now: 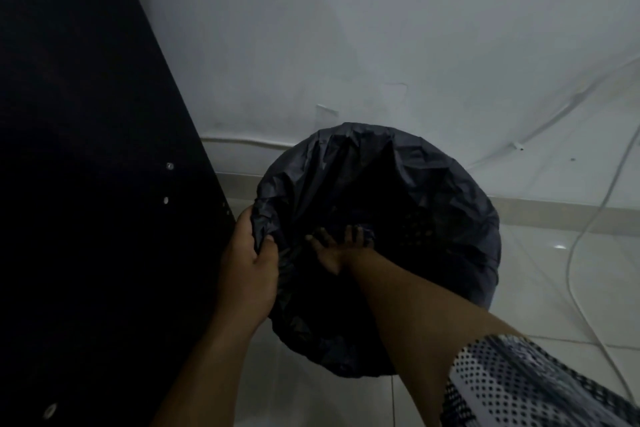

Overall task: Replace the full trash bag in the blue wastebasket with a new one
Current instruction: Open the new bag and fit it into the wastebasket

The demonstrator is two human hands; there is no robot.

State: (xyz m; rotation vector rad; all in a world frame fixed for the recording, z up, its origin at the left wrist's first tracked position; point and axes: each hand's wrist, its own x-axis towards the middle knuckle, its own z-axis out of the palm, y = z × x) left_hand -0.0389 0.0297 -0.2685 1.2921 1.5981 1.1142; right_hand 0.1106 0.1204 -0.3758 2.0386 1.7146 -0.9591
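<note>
Bag (398,177): thin black film, likely light, soft, slippery.
Left hand (249,253): clamped on the bag edge.
Right hand (334,250): fingers spread, pressing inside.
Best hold: bunched edge.

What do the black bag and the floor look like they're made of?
The black bag looks like thin plastic film, faintly shiny: it crumples into fine creases. The floor looks like glazed tile, probably ceramic: pale, glossy, with a light glint and thin joint lines.
</note>
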